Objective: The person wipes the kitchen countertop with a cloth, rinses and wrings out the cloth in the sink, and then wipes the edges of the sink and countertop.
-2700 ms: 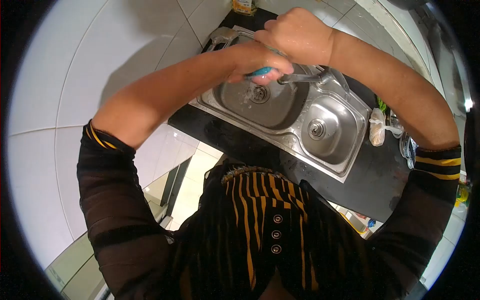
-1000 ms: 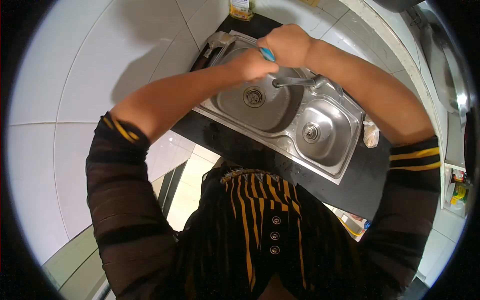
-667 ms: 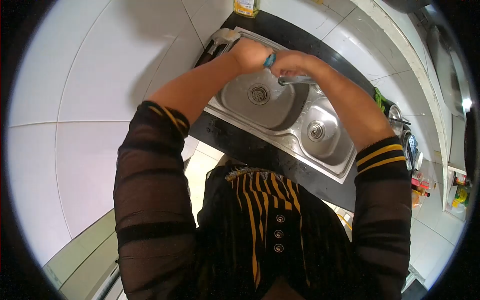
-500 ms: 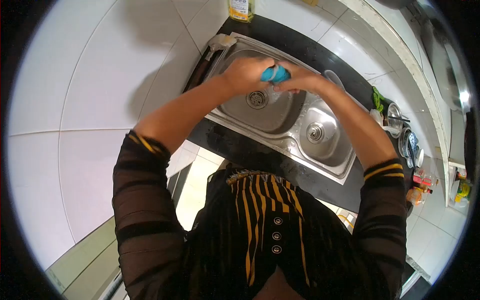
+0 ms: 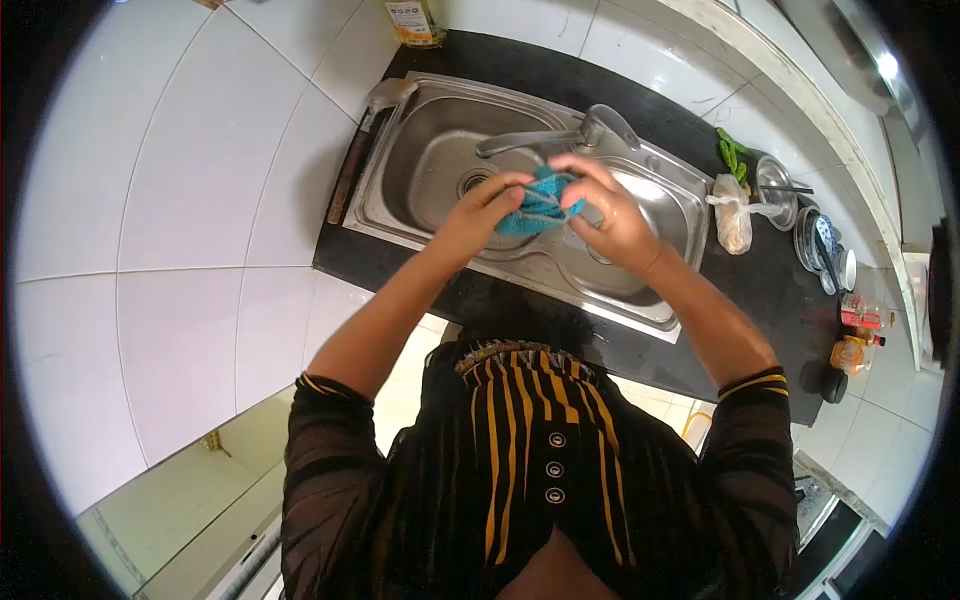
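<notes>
A crumpled teal cloth point(image 5: 540, 208) with pale edging is held up over the divider of a two-bowl steel sink point(image 5: 400, 140). My left hand point(image 5: 482, 212) grips its left side between thumb and fingers. On its other side, my right hand point(image 5: 618, 220) holds the cloth with curled fingers. The bundle looks loose and partly spread, and some of the fingertips are hidden in it. Just behind my hands, the faucet point(image 5: 535, 142) reaches over the left bowl. The cloth covers part of both bowls from view.
At the back left corner stands a yellow-labelled bottle point(image 5: 415, 22). Along the right of the dark counter point(image 5: 770, 300) are a tied plastic bag point(image 5: 734, 222), green vegetables point(image 5: 732, 153), a metal bowl point(image 5: 775, 190), stacked dishes point(image 5: 822, 245) and bottles point(image 5: 855, 335).
Both hands have come nearer my body, and the tightly squeezed cloth has been loosened into a wider bundle. The faucet now shows behind them, as the view has shifted.
</notes>
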A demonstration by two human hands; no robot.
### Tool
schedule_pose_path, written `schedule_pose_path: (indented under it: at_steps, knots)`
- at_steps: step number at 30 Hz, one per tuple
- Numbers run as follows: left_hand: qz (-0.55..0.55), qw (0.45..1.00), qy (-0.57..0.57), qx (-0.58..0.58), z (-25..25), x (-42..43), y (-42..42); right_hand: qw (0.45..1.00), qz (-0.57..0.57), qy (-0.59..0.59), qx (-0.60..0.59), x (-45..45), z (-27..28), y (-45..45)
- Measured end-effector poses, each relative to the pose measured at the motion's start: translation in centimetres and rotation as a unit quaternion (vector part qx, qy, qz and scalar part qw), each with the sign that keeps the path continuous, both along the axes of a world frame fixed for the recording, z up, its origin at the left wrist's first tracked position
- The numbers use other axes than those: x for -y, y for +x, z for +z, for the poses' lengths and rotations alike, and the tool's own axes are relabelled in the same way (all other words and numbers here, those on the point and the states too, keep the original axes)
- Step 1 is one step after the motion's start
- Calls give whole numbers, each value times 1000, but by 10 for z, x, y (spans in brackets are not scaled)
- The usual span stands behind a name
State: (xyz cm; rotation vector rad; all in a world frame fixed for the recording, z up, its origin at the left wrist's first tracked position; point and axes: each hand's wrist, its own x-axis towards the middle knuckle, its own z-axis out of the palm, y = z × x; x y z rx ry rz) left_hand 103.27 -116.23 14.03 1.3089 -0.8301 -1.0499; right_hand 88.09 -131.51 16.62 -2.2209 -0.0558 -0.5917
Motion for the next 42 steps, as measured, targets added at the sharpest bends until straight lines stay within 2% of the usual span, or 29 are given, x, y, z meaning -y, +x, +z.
schedule_pose_path:
  at_steps: [1,3,7,8,9,10,13,14,15,16,17,18,20,21,22,23,24,26,28,30,31,32,34,35,37,38,40,41,42]
  knots:
    - [2,1000,0,1,-2,-1,-8,1000,-15,3,-9,-2,-2,-9]
    - [41,940,-28,337,6,-5,-24,999,-38,-3,0,-2,-4,-22]
    - [24,924,85,371,20,-15,-42,994,-7,26,-104,-1,-9,-45]
    - [46,898,31,437,16,-16,-43,994,-2,30,-102,-5,-5,-47]
    - [66,864,-25,499,12,-17,-43,999,-9,-32,-33,-7,4,-49]
    - [67,862,-24,501,7,-21,-43,995,-19,-96,36,-9,12,-50]
    - [142,885,15,442,1,-37,-36,982,60,-175,43,-10,36,-61]
    - [158,921,49,352,2,-42,-33,982,54,-177,42,-13,34,-68]
    - [171,948,83,257,3,-47,-31,990,85,-109,-23,-18,29,-76]
    - [164,949,79,256,2,-48,-26,989,115,-40,-86,-23,24,-84]
    - [194,970,36,144,2,-48,-20,984,118,6,-132,-27,18,-90]
    - [220,975,-6,29,2,-49,-15,985,110,5,-133,-31,12,-96]
    - [243,969,-23,-26,1,-58,-8,984,49,114,-129,-39,1,-106]
    - [246,962,-55,-107,-1,-63,-5,984,43,112,-132,-43,-5,-111]
    - [248,946,-87,-189,-3,-68,-2,951,-10,274,-141,-47,-11,-114]
    - [246,945,-90,-195,-1,-73,-5,890,-63,428,-145,-52,-16,-114]
    - [219,952,-101,-187,8,-78,-14,891,-66,424,-149,-58,-25,-110]
    - [192,957,-110,-188,30,-89,-31,962,-49,184,-199,-69,-40,-104]
    - [100,994,-39,2,53,-98,-42,963,-27,151,-220,-107,-20,-79]
    - [23,995,-86,42,49,-109,-46,856,-17,476,-200,-136,-24,-65]
    - [10,996,-84,29,52,-117,-43,840,-10,504,-202,-144,-19,-58]
    - [10,996,-84,31,52,-124,-35,840,-9,504,-201,-146,-23,-55]
    - [177,978,-102,37,51,-140,-11,872,-174,424,-173,-147,-31,-57]
    - [180,977,-104,40,48,-148,0,865,-178,460,-88,-151,-20,-58]
    - [325,918,-107,201,37,-166,17,903,-179,382,-79,-146,-4,-62]
    - [326,917,-108,201,36,-173,20,908,-164,375,-85,-149,6,-63]
    - [287,808,-202,473,34,-181,23,893,-173,408,-76,-154,18,-61]
    - [212,882,-241,346,27,-182,24,876,-179,441,-70,-153,24,-61]
    - [210,883,-242,342,26,-187,22,871,-175,454,-61,-150,30,-62]
